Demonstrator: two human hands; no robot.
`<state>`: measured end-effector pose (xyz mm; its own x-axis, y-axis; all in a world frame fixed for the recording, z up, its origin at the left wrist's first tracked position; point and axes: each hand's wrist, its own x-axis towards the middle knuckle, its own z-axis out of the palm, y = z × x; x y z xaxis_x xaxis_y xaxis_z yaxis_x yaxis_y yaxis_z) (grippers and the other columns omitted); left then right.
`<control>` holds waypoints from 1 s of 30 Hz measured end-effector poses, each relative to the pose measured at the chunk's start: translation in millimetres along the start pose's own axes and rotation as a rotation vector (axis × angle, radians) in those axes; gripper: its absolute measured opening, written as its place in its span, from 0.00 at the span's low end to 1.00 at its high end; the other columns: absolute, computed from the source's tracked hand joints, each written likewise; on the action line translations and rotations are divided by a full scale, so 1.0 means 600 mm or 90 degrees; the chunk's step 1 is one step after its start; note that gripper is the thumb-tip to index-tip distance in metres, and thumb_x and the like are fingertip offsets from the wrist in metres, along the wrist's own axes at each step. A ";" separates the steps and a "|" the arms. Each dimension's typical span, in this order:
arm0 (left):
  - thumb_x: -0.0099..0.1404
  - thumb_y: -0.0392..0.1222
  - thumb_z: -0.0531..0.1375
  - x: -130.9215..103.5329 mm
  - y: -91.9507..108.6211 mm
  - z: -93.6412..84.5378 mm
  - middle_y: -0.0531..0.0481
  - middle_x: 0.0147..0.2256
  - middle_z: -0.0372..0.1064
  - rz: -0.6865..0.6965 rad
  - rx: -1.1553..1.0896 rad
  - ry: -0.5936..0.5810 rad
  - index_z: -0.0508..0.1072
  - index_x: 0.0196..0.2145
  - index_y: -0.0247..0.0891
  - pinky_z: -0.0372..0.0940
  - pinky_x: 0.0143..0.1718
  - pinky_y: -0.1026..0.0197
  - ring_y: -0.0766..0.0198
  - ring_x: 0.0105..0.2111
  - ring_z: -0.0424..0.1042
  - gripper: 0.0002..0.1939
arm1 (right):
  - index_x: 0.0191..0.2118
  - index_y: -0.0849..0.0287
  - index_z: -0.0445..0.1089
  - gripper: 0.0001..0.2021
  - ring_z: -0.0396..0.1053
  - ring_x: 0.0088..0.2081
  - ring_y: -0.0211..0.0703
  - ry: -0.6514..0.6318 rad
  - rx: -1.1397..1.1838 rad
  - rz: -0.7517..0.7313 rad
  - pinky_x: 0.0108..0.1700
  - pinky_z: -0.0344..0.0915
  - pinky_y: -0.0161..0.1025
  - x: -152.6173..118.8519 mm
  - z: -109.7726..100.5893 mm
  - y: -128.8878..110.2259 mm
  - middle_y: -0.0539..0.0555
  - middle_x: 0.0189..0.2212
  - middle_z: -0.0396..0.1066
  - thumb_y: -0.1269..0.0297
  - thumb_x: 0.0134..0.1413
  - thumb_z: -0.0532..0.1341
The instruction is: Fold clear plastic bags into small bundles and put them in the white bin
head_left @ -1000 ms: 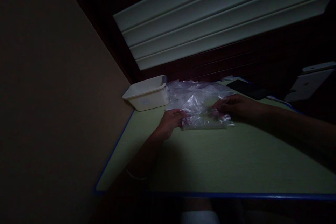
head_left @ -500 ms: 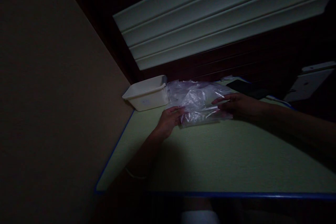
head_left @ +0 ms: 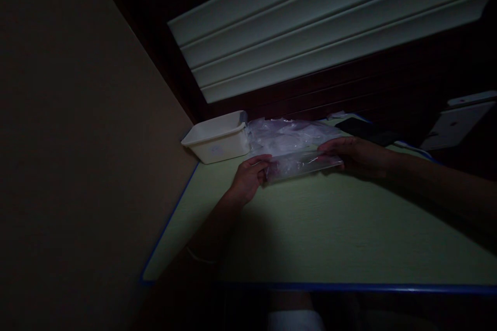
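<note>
A clear plastic bag [head_left: 301,165], folded into a long flat strip, is stretched between my two hands just above the table. My left hand [head_left: 247,180] pinches its left end, with the thumb and fingers closed on the plastic. At the other end my right hand [head_left: 353,154] grips it, fingers curled around the edge. Behind the strip lies a heap of crinkled clear plastic bags [head_left: 287,133]. The scene is dim, so fine detail of the plastic is hard to make out.
A white plastic bin [head_left: 221,147] stands at the back left against the wall. The pale green table [head_left: 330,232] has a blue edge. Farther right are a dark flat object [head_left: 365,130] and a white tablet-like panel [head_left: 456,126]. A slatted panel [head_left: 310,26] rises behind.
The front bag has gone from a loose, crumpled sheet to a narrower folded strip. My right hand has closed on its right end; my left hand has barely moved.
</note>
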<state>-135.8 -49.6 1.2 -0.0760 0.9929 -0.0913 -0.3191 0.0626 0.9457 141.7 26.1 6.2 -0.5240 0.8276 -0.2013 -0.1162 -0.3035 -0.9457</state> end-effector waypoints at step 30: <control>0.53 0.35 0.65 -0.050 -0.018 0.059 0.50 0.21 0.71 0.064 0.248 -0.205 0.80 0.28 0.35 0.59 0.20 0.68 0.72 0.17 0.65 0.04 | 0.27 0.63 0.71 0.15 0.57 0.21 0.31 -0.255 -0.349 -0.008 0.25 0.51 0.32 -0.069 0.090 0.001 0.47 0.21 0.65 0.54 0.49 0.65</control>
<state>-96.7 -76.3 4.9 0.2258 0.9729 0.0494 0.0547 -0.0632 0.9965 117.8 -33.7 27.5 -0.8103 0.5581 -0.1786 0.2641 0.0757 -0.9615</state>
